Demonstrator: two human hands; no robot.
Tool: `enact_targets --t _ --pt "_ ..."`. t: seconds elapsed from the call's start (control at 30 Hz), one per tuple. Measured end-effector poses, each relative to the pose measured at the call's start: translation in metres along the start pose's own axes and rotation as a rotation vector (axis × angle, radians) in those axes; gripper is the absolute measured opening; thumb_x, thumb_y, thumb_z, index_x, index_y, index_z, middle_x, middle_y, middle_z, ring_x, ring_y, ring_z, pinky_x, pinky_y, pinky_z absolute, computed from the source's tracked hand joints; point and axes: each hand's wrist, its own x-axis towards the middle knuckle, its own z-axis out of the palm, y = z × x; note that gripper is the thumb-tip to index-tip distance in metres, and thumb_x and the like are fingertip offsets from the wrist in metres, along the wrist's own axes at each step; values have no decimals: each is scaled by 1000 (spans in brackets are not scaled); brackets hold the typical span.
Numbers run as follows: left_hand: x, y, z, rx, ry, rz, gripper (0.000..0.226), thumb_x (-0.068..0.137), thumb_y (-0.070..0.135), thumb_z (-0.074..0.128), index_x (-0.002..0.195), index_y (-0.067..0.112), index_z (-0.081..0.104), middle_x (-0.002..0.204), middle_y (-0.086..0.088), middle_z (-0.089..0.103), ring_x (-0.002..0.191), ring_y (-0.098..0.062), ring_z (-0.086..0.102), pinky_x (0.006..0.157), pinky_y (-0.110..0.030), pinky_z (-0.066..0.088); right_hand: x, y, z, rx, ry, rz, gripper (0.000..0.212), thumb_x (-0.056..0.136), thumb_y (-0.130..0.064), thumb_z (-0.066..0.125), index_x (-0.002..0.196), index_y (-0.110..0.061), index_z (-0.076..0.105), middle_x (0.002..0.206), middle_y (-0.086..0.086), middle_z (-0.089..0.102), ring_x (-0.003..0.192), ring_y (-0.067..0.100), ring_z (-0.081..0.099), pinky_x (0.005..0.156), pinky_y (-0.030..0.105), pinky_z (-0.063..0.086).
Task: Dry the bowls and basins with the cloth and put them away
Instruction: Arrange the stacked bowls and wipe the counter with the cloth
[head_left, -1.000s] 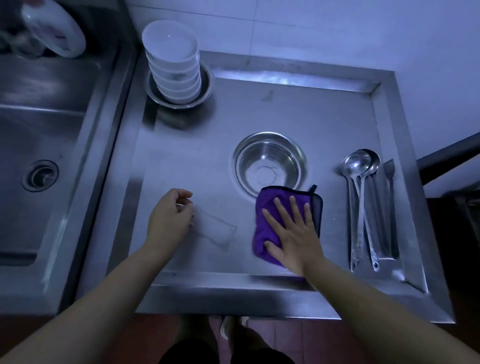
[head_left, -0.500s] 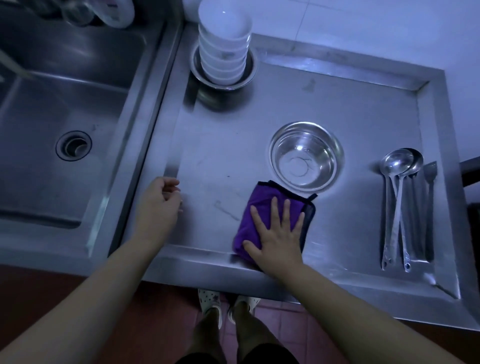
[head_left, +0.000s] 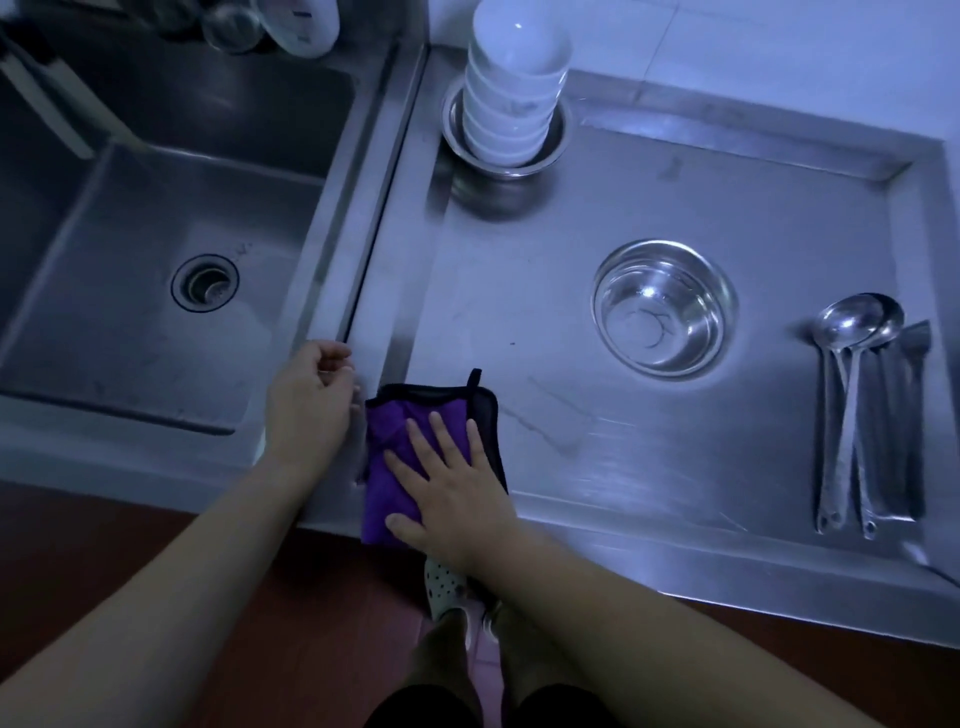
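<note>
- A steel worktop (head_left: 649, 171) with a raised rim fills the right side, dull and streaked.
- To its left sits a deep steel sink (head_left: 130, 218) with a round drain (head_left: 204, 282) in its base.
- Behind runs a pale tiled wall (head_left: 779, 57).
- Below the front edge lies a reddish-brown tiled floor (head_left: 93, 530).
- The light is dim and bluish.

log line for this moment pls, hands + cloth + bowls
right hand flat on purple cloth at counter front edge | left hand beside it, holding nothing | steel basin untouched | white bowls stacked
</note>
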Motion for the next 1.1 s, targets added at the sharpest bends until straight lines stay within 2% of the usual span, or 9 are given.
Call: enact_targets --t 0.13,0.27,0.37,0.5,0.63,0.77,0.87,0.97,1.1 --pt "-6 13 22 -72 -50 6 16 93 5 48 100 17 55 82 5 58 67 -13 61 56 -24 54 -35 20 -1 21 2 7 72 87 -63 23 150 -27 21 160 6 9 147 29 -3 114 52 -14" --pt "-13 22 55 -97 -172 11 15 93 6 47 101 17 55 83 3 57 66 -9 59 60 -27 53 -82 59 0 19 6 100 70 88 -64 28 148 -27 30 159 6 18 147 29 5 117 54 -3" --pt "-19 26 78 -64 -229 36 18 93 11 49 94 27 56 84 4 60 65 -8 60 58 -26 51 -117 86 1 13 -5 181 69 89 -65 28 147 -28 32 158 5 18 147 28 6 116 52 -3" --pt "-27 34 101 -38 -294 46 16 92 12 51 95 27 57 83 3 62 66 -17 62 66 -39 57 -156 118 0 -22 -25 326 70 87 -65 28 147 -28 34 158 4 18 147 29 9 116 49 -4" --pt "-30 42 116 33 -361 76 17 90 14 50 98 27 57 87 3 63 79 -24 63 78 -48 55 -187 155 7 -9 -60 566 75 84 -67 22 151 -33 16 161 0 -2 147 25 -9 116 44 -9" --pt "-32 54 133 86 -415 111 23 85 8 50 97 28 56 88 3 62 72 -24 61 78 -46 54 -196 189 12 69 -29 797 78 87 -64 37 151 -37 2 160 -2 -13 146 22 -17 116 43 -10" --pt "-32 61 147 134 -465 129 23 84 8 52 100 24 58 91 1 62 70 -21 60 77 -43 52 -180 204 10 111 -19 843 81 85 -67 34 150 -40 -6 159 -1 -18 144 24 -22 113 47 -16" --pt "-28 68 163 249 -485 206 26 85 10 52 106 22 61 96 4 59 74 -12 57 72 -30 45 -156 218 6 107 29 849 81 80 -71 21 150 -39 -6 159 2 -18 144 26 -23 108 49 -22" --pt "-17 80 193 546 -520 415 33 85 10 52 116 17 61 111 -5 58 102 -24 54 81 -34 44 -131 241 -4 22 73 779 83 78 -72 13 151 -34 3 161 5 -5 146 30 -13 108 52 -21"
